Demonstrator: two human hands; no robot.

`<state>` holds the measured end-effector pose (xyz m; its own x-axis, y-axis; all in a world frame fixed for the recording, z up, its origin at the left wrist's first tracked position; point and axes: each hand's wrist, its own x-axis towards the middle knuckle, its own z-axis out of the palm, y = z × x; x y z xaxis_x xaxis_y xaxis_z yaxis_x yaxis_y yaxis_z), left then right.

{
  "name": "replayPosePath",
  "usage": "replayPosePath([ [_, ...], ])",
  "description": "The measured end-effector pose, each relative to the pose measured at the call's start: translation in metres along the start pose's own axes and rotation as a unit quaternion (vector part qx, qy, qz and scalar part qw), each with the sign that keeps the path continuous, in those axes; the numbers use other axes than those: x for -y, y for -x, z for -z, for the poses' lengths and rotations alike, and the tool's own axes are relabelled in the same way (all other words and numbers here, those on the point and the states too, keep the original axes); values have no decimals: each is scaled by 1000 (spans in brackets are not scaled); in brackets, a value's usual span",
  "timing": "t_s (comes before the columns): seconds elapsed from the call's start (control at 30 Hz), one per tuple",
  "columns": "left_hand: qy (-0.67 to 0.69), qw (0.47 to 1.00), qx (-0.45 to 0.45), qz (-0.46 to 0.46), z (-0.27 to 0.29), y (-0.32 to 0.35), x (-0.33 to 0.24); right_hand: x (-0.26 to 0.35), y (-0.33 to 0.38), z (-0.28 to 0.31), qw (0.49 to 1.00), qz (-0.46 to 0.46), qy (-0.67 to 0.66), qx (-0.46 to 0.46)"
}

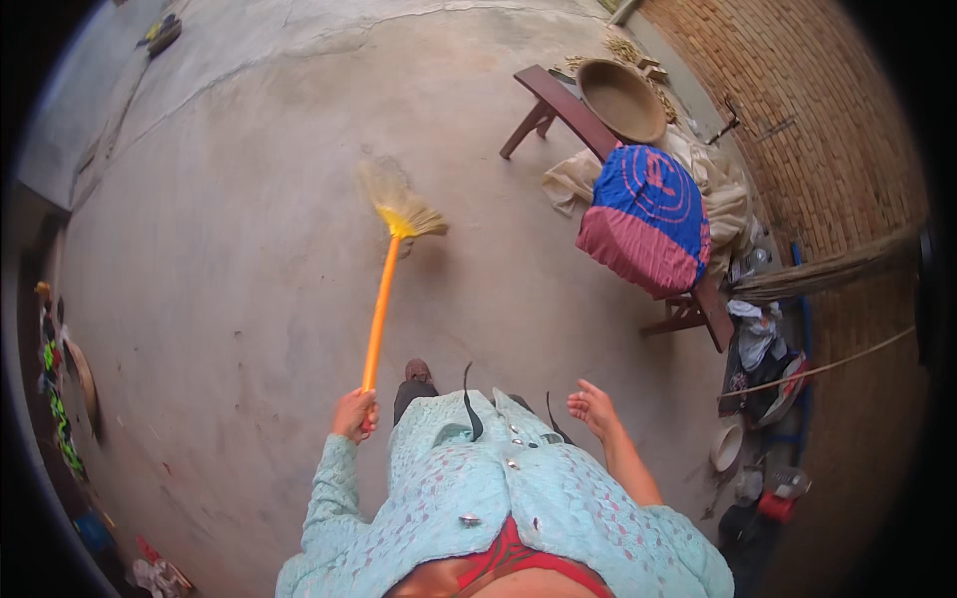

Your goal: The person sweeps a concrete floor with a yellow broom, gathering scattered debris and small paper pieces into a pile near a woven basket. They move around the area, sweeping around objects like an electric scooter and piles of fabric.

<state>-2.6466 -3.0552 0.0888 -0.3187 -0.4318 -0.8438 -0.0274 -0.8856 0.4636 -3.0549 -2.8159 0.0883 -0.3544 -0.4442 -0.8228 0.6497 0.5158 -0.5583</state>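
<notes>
An orange-handled broom (380, 314) slants up and away from me. My left hand (354, 416) is closed around the lower end of its handle. The yellow base and pale bristles rest on or just above the concrete floor, with a greyish patch of dust or debris beside them. My right hand (595, 407) hangs out to the right at waist height, holding nothing. Its fingers are loosely bent, the forefinger stretched out.
A dark red bench (566, 112) stands at the right, bearing a round brown basin (622, 101) and a blue and pink cloth-covered bundle (646, 219). Behind runs a brick wall (797, 110). A white pot (727, 448) lies lower right; assorted items line the left edge.
</notes>
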Motion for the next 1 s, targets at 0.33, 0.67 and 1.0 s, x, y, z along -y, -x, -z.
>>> replayPosePath([
  [0.33,8,993,113,42,-93,-103,-78,-19,10,20,991,-89,-13,-103],
  [0.67,-56,987,118,98,-232,-235,-149,47,-71,73,994,-34,-71,-78],
  [1.0,76,983,78,150,-201,-285,-101,63,-89,98,992,-105,-13,-74],
])
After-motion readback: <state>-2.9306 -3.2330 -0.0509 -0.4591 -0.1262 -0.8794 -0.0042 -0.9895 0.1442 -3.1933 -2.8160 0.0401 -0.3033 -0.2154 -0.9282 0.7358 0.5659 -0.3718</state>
